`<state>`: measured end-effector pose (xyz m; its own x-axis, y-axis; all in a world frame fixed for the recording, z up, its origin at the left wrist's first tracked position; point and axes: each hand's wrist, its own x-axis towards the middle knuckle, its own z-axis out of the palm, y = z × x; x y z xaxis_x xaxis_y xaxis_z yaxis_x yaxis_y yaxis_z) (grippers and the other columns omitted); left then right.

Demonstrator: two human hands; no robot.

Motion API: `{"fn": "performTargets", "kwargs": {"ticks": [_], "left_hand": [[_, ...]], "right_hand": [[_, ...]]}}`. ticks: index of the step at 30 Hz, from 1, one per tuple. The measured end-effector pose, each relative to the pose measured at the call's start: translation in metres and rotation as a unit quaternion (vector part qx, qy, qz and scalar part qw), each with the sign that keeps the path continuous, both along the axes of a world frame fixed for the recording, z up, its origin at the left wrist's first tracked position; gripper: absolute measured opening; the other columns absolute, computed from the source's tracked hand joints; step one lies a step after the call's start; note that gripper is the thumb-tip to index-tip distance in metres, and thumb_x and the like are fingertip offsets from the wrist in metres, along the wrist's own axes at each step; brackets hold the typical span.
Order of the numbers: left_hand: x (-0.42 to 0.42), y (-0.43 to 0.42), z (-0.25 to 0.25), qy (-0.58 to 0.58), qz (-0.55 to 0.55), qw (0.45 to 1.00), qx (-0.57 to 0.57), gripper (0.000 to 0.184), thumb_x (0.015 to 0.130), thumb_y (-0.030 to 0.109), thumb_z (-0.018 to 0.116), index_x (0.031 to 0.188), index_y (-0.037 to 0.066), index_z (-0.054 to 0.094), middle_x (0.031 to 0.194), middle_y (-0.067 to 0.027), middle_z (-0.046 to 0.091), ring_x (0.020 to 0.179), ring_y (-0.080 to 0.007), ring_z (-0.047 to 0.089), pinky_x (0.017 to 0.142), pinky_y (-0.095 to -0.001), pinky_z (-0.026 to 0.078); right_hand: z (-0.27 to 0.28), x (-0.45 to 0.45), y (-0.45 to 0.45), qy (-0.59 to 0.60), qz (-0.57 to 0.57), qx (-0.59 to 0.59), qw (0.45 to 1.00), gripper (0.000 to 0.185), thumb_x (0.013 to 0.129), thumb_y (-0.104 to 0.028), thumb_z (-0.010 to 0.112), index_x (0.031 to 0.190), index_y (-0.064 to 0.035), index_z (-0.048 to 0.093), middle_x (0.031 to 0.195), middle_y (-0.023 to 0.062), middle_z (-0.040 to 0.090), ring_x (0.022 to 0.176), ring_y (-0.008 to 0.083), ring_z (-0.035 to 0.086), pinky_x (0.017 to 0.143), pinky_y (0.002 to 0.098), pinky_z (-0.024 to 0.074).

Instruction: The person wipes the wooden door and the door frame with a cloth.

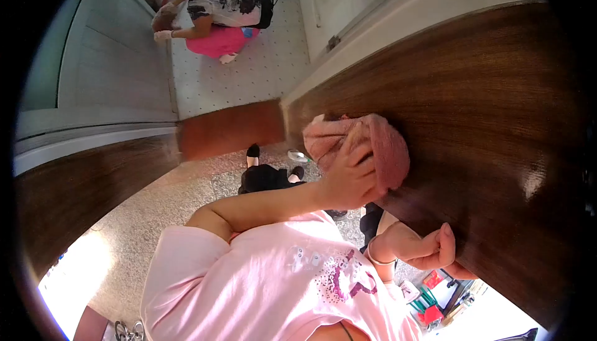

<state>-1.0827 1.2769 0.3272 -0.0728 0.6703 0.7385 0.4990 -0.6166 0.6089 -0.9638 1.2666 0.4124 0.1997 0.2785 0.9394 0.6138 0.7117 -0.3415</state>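
Note:
My left hand [351, 176] is closed on a folded pink cloth [390, 151], its fingers spread over the fabric. The cloth lies against a dark brown wooden panel [497, 111], near the panel's left end. Lower right, my right hand [426, 248], with a bracelet at the wrist, has its fingers curled at the lower edge of the same panel. Part of its fingers is hidden by the curl of the hand.
A person [227, 5] with gloved hands crouches on the tiled floor [249, 73] beyond a reddish-brown threshold [233, 131]. A grey door [115, 49] and another wooden panel [93, 185] stand left. Red and green items [429, 304] lie at lower right.

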Motion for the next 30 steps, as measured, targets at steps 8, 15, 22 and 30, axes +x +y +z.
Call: {"fn": "performTargets", "kwargs": {"ticks": [8,15,22,30], "left_hand": [[-0.033,0.076,-0.033,-0.193,0.053,0.974,-0.102,0.054,0.085,0.022,0.057,0.131,-0.004,0.044,0.135,-0.0239,0.041,0.124,-0.0475,0.036,0.108,-0.0525,0.026],[-0.018,0.038,0.02,-0.138,0.01,0.99,0.001,0.034,0.083,0.022,0.059,0.11,0.001,0.057,0.125,-0.0201,0.049,0.121,-0.0399,0.042,0.103,-0.0552,0.03],[-0.022,0.066,0.103,-0.106,-0.009,0.987,0.117,0.031,0.08,0.027,0.062,0.101,0.005,0.059,0.122,-0.014,0.05,0.118,-0.0352,0.043,0.101,-0.0599,0.03],[-0.049,0.12,0.039,-0.079,0.202,0.976,0.008,0.039,0.087,0.019,0.057,0.116,-0.006,0.052,0.127,-0.0251,0.048,0.116,-0.0471,0.041,0.1,-0.0523,0.033]], "right_hand": [[0.026,-0.025,0.019,-0.072,-0.06,0.098,0.991,0.015,0.085,-0.008,0.049,0.084,-0.0024,0.063,0.143,0.0186,0.026,0.13,0.0271,0.031,0.102,0.04,0.031],[0.022,-0.032,0.012,-0.045,-0.091,0.065,0.993,0.015,0.087,-0.008,0.05,0.082,-0.0013,0.062,0.144,0.0196,0.023,0.132,0.029,0.029,0.105,0.0441,0.028],[-0.001,-0.012,0.005,0.038,-0.055,0.023,0.997,0.011,0.08,-0.003,0.052,0.076,-0.0019,0.062,0.1,0.0194,0.058,0.087,0.0292,0.055,0.085,0.0384,0.0446],[0.005,-0.017,0.015,0.017,-0.058,0.075,0.995,0.01,0.077,-0.001,0.051,0.074,-0.0011,0.061,0.129,0.0228,0.036,0.118,0.034,0.037,0.1,0.0459,0.0356]]}}
